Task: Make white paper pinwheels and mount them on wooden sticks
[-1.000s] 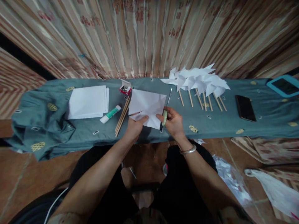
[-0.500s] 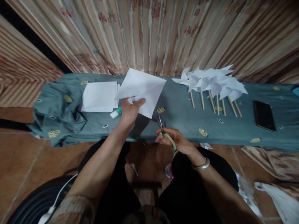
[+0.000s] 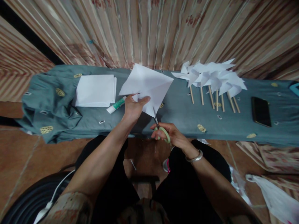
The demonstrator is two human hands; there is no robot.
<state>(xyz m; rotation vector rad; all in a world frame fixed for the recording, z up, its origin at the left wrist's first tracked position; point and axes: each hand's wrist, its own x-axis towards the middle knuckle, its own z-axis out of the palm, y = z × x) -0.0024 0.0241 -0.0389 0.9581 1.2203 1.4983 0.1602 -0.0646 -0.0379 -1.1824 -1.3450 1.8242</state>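
Head view: paper stack (image 3: 95, 90), glue stick (image 3: 116, 105), pinwheels (image 3: 211, 76) & phone (image 3: 261, 111) on cloth (image 3: 179, 115).

Matt paper sheet (image 3: 147, 85), metal-bladed scissors (image 3: 160, 127), cloth-covered table (image 3: 182, 115).

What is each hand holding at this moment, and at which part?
The left hand holds a white paper sheet near its lower edge, lifted above the table. The right hand holds scissors by the green handle loops, blades at the paper's lower corner.

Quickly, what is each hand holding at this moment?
Left hand: closed on white square paper sheet.
Right hand: closed on green-handled metal scissors.
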